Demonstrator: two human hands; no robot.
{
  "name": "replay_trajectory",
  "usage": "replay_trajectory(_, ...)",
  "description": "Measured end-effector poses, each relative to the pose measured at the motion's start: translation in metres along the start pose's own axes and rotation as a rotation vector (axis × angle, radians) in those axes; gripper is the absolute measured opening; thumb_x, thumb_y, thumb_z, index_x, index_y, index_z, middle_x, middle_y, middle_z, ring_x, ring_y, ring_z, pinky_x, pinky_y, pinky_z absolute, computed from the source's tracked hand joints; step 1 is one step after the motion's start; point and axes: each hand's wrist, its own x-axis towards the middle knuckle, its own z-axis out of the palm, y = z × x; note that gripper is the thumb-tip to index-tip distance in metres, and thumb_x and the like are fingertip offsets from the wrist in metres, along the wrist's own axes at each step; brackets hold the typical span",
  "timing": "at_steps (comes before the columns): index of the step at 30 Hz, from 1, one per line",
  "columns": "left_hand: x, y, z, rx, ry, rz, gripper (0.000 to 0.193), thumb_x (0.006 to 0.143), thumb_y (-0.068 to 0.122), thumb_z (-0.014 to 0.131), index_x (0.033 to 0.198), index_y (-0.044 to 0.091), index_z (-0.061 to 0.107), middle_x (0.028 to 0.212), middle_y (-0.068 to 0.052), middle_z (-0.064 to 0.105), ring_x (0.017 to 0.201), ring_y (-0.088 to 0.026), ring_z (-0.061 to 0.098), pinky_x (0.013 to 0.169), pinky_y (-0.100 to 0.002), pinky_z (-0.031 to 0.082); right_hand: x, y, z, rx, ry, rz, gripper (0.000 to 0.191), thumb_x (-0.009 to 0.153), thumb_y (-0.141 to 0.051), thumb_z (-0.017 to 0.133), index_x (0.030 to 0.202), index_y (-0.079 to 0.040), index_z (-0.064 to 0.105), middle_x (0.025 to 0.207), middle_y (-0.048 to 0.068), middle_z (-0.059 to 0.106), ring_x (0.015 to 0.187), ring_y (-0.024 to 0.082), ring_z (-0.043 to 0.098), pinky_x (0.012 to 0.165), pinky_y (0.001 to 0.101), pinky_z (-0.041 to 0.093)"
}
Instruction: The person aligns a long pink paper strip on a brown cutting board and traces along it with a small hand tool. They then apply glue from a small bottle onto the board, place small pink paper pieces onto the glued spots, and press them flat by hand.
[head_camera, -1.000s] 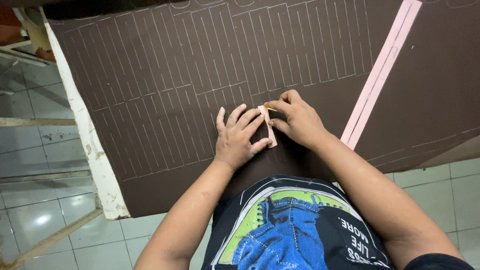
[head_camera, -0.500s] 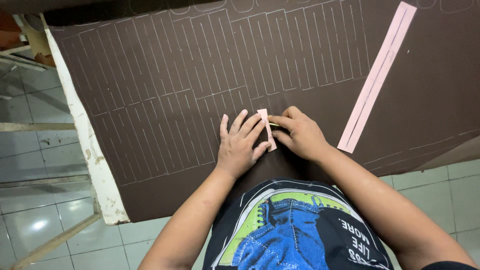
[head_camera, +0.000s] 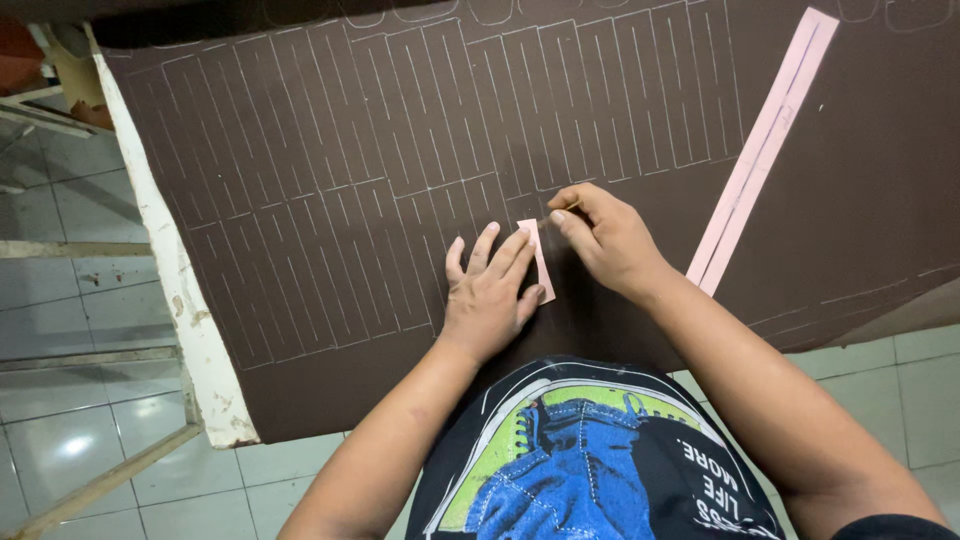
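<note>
A dark brown sheet (head_camera: 330, 130) covered with chalk-drawn narrow rectangles lies over the table. My left hand (head_camera: 490, 295) lies flat on it, fingers pressing down a small pink rectangular template (head_camera: 537, 258). My right hand (head_camera: 605, 238) is just to the right of the template's top end, fingers pinched on a small marking tool that is mostly hidden, its tip at the template's upper edge.
A long pink strip (head_camera: 760, 145) lies diagonally on the sheet to the right of my right hand. The table's white worn edge (head_camera: 175, 290) runs down the left side. Tiled floor (head_camera: 90, 310) and a wooden frame (head_camera: 100, 485) show below left.
My right hand has moved up along the template's right side to its top end. The left hand stays pressed on the template.
</note>
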Motion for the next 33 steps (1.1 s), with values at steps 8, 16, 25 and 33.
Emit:
replay_trajectory(8,-0.001,0.008,-0.001,-0.005,0.004,-0.032,0.054,0.087,0.036,0.072,0.137,0.017,0.063,0.15,-0.003,0.052,0.145,-0.03,0.038,0.119,-0.062,0.017,0.004,-0.001,0.007,0.009,-0.045,-0.013,0.021,0.101,-0.012,0.061,0.117,-0.003,0.069,0.108,0.013,0.074,0.099,0.023,0.074,0.086,0.0331,0.057)
replay_trajectory(16,0.0,0.006,-0.002,-0.005,-0.006,-0.035,0.055,0.086,0.036,0.073,0.137,0.018,0.064,0.15,-0.003,0.052,0.144,-0.031,0.038,0.118,-0.065,0.017,0.003,-0.006,0.002,-0.283,-0.043,-0.265,0.013,0.097,-0.008,0.066,0.108,-0.004,0.069,0.101,0.012,0.072,0.093,0.032,0.071,0.08,0.0401,0.056)
replay_trajectory(25,0.002,0.005,-0.003,-0.037,-0.022,-0.053,0.053,0.083,0.037,0.075,0.133,0.019,0.066,0.148,0.0,0.053,0.146,-0.032,0.037,0.118,-0.067,0.016,-0.004,-0.007,0.0,-0.313,-0.003,-0.302,0.011,0.095,-0.009,0.068,0.105,-0.003,0.067,0.1,0.013,0.071,0.092,0.034,0.07,0.079,0.042,0.056)
replay_trajectory(33,0.007,0.005,-0.006,-0.065,-0.031,-0.06,0.054,0.081,0.039,0.078,0.13,0.018,0.068,0.146,0.0,0.054,0.146,-0.033,0.036,0.116,-0.069,0.015,-0.046,-0.015,-0.002,-0.351,-0.167,-0.308,0.012,0.09,-0.012,0.069,0.1,-0.005,0.067,0.098,0.012,0.072,0.088,0.035,0.069,0.075,0.0438,0.055)
